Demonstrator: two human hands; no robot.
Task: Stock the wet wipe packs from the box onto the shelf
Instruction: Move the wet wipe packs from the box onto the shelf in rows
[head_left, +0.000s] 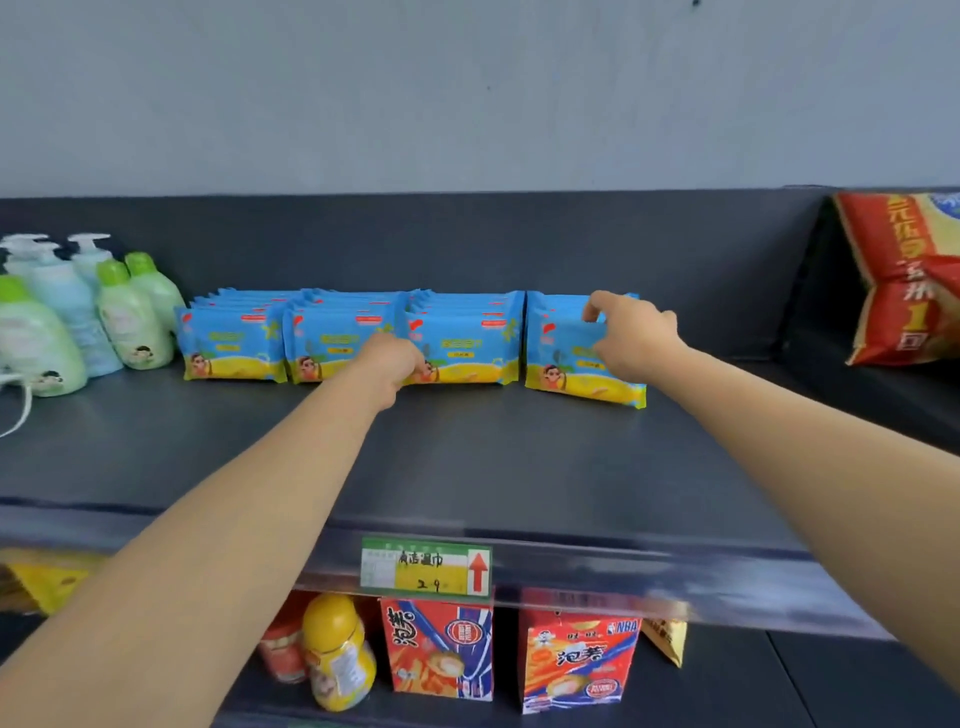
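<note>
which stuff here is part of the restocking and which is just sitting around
In the job: blue-and-yellow plastic wet wipe packs in four rows; dark grey metal shelf; left hand against them; right hand pinching the rightmost front pack.
Just there: green and pale blue plastic bottles; red-and-yellow bag; orange-red snack boxes and yellow bottle below; price tag.

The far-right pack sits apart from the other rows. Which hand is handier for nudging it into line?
Probably the right. The right hand pinches the top edge of the far-right pack, while the left hand is farther off, at the third row.
</note>
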